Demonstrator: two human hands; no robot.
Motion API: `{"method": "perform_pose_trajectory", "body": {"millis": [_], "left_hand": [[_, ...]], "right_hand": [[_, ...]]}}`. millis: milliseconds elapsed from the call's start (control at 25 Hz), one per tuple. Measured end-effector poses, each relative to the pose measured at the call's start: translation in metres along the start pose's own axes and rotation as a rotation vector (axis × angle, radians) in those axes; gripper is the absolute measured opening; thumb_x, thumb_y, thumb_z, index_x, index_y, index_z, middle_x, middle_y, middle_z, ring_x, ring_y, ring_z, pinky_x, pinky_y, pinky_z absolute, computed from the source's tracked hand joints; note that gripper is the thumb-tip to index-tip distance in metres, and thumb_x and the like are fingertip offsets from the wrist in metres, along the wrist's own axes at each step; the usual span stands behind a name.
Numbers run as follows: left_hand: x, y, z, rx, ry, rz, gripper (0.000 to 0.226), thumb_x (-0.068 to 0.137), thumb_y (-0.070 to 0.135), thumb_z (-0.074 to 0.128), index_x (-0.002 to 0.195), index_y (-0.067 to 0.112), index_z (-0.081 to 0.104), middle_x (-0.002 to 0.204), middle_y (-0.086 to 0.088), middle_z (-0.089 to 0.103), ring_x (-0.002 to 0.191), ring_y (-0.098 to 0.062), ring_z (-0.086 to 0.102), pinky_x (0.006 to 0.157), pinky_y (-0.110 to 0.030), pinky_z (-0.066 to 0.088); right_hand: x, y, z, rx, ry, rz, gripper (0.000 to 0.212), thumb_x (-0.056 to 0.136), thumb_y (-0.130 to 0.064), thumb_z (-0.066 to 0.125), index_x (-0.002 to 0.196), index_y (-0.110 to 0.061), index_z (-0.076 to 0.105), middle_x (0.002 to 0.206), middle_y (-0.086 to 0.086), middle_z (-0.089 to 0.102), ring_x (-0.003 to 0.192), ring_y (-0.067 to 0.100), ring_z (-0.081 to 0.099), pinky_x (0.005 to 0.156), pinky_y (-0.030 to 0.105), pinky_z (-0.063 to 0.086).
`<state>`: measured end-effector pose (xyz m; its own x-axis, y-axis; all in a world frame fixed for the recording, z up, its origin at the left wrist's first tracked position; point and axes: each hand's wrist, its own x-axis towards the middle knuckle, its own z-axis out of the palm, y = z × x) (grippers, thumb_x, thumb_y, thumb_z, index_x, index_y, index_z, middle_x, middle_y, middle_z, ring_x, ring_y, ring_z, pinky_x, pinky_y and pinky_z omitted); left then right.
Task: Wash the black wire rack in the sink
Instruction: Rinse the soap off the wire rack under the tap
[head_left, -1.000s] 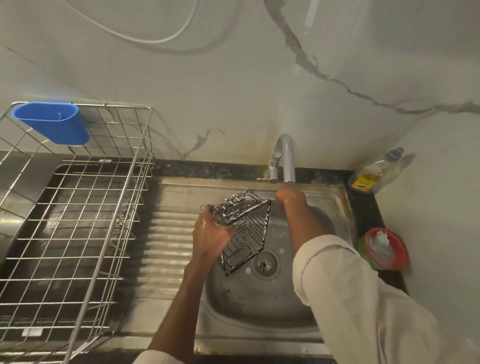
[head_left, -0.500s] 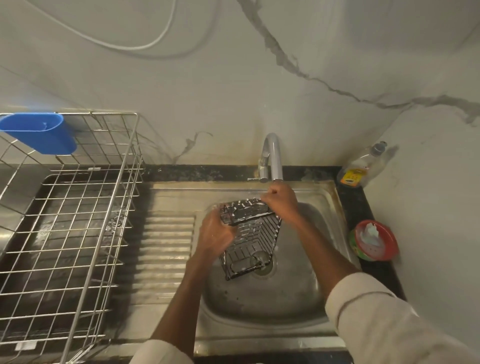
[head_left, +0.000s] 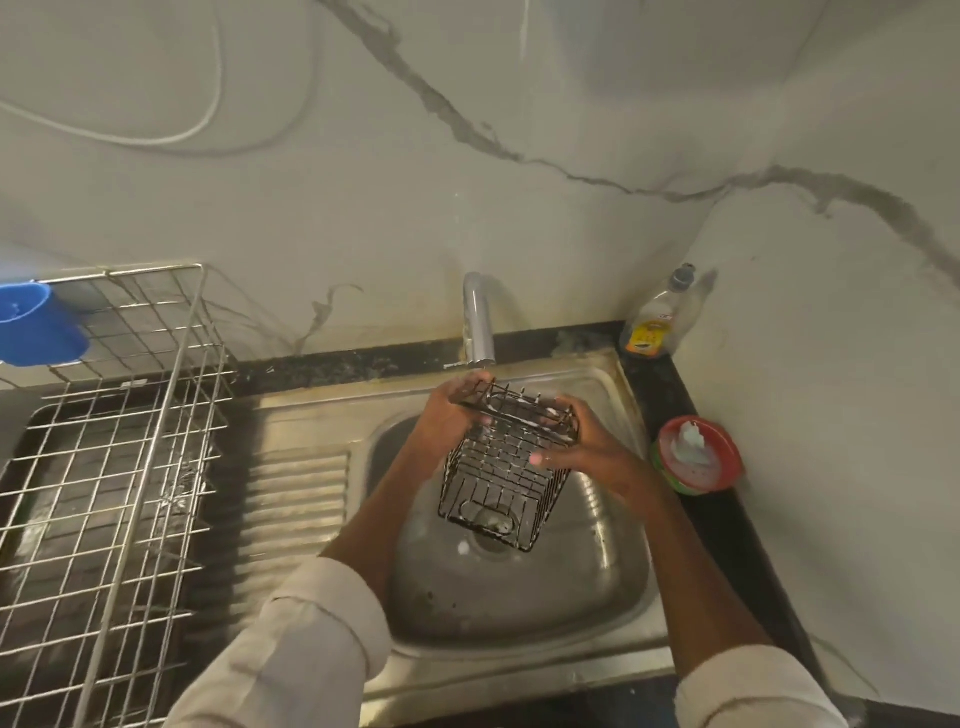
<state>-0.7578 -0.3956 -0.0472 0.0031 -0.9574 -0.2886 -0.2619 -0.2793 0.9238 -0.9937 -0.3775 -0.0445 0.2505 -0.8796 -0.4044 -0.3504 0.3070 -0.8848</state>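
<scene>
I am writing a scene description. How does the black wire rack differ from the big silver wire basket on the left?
The black wire rack is dark and small; the silver wire basket is shiny and far larger. The rack is held tilted over the sink by the left hand and right hand; the basket stands untouched beside it. Both are open wire grids.
</scene>
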Motion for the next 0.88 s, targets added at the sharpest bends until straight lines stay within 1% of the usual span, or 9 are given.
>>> {"method": "perform_pose_trajectory", "body": {"millis": [80,120,200,320,440,560,680,760,880], "left_hand": [[0.002,0.007,0.009,0.108,-0.080,0.041,0.047,0.100,-0.012,0.054,0.135,0.017,0.067,0.116,-0.009,0.072,0.097,-0.021,0.070,0.075,-0.025,0.061],[0.003,0.011,0.013,0.174,-0.131,0.034,0.044,0.101,-0.008,0.055,0.135,0.018,0.066,0.115,-0.007,0.072,0.098,-0.020,0.070,0.080,-0.029,0.060],[0.014,0.014,0.017,0.302,-0.241,-0.041,0.035,0.099,-0.005,0.059,0.126,0.015,0.070,0.112,-0.011,0.075,0.102,-0.024,0.071,0.092,-0.038,0.057],[0.037,0.009,0.020,0.490,-0.316,-0.156,0.023,0.094,-0.001,0.061,0.110,0.008,0.075,0.107,-0.016,0.077,0.103,-0.030,0.072,0.102,-0.049,0.057],[0.042,0.020,0.021,0.648,-0.327,-0.197,0.022,0.098,0.000,0.053,0.107,0.000,0.072,0.105,-0.020,0.073,0.094,-0.030,0.066,0.090,-0.047,0.055],[0.040,0.032,0.019,0.741,-0.356,-0.194,0.024,0.102,-0.003,0.048,0.111,-0.005,0.069,0.097,-0.015,0.066,0.085,-0.027,0.059,0.073,-0.036,0.049],[0.038,0.035,0.014,0.666,-0.324,-0.275,0.026,0.104,-0.003,0.044,0.114,-0.011,0.066,0.096,-0.014,0.056,0.088,-0.027,0.051,0.078,-0.036,0.049],[0.035,0.035,0.011,0.515,-0.284,-0.342,0.025,0.102,-0.002,0.045,0.114,-0.013,0.064,0.102,-0.016,0.055,0.093,-0.028,0.053,0.095,-0.045,0.056],[0.020,0.036,0.002,0.251,-0.183,-0.371,0.024,0.101,0.003,0.050,0.113,-0.010,0.065,0.110,-0.017,0.062,0.105,-0.032,0.063,0.107,-0.050,0.052]], "right_hand": [[-0.002,0.006,-0.005,0.019,0.115,0.017,0.073,0.073,0.001,0.083,0.133,-0.023,0.050,0.123,0.002,0.062,0.106,0.015,0.062,0.082,0.028,0.053],[-0.002,0.009,-0.005,0.032,0.187,0.026,0.071,0.070,0.003,0.078,0.133,-0.017,0.051,0.115,0.002,0.064,0.099,0.017,0.064,0.077,0.030,0.053],[0.001,0.015,-0.005,-0.005,0.290,0.015,0.067,0.064,-0.003,0.070,0.128,-0.016,0.057,0.104,0.000,0.069,0.095,0.020,0.068,0.074,0.035,0.055],[0.005,0.018,0.000,-0.062,0.385,-0.017,0.051,0.072,0.005,0.064,0.118,-0.016,0.064,0.098,0.000,0.073,0.091,0.016,0.071,0.075,0.035,0.058],[0.005,0.014,0.005,0.008,0.428,-0.042,0.041,0.073,0.003,0.063,0.110,-0.015,0.064,0.091,0.002,0.072,0.082,0.018,0.069,0.064,0.029,0.050],[0.012,0.020,0.005,0.000,0.418,-0.038,0.039,0.070,-0.011,0.065,0.109,-0.020,0.064,0.091,0.000,0.072,0.082,0.017,0.070,0.063,0.032,0.054],[0.022,0.027,0.007,-0.034,0.398,-0.039,0.042,0.067,-0.019,0.068,0.109,-0.021,0.064,0.093,-0.003,0.073,0.084,0.014,0.071,0.070,0.037,0.061],[0.023,0.025,0.009,-0.037,0.390,-0.053,0.049,0.064,-0.020,0.066,0.112,-0.019,0.064,0.096,-0.002,0.073,0.087,0.013,0.071,0.075,0.037,0.061],[0.016,0.013,0.015,0.022,0.366,-0.051,0.056,0.072,-0.006,0.064,0.125,-0.021,0.059,0.109,0.002,0.069,0.097,0.018,0.068,0.074,0.032,0.056]]}}
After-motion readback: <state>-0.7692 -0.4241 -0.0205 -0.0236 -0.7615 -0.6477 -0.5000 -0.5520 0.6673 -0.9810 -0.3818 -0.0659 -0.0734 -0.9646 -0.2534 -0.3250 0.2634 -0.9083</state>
